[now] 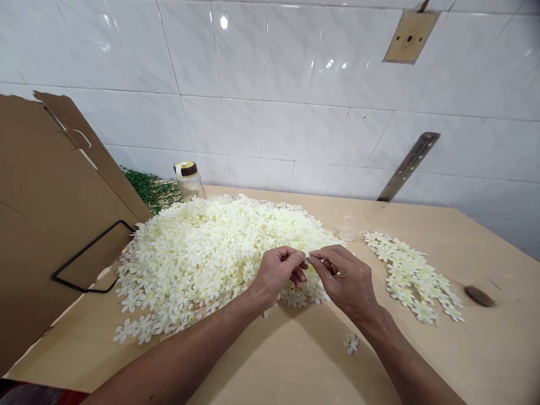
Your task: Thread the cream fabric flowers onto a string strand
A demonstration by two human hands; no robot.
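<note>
My left hand [280,273] and my right hand [346,277] meet fingertip to fingertip over the front right of a big heap of artificial white flowers [202,242]. Both are closed in a pinch. A tiny pale thing shows between the fingertips, too small to name. One loose flower [351,343] lies on the table [270,360] beside my right forearm. To the right of my right hand, more white flowers [411,275] lie overlapping in a slanting band.
At left stands a cardboard box [50,214] with a black wire frame [84,264] against it. Behind the heap are a clear bottle [190,180] and green netting [152,188]. A metal strip [409,166] leans on the tiled wall. A brown oval object [480,296] lies far right.
</note>
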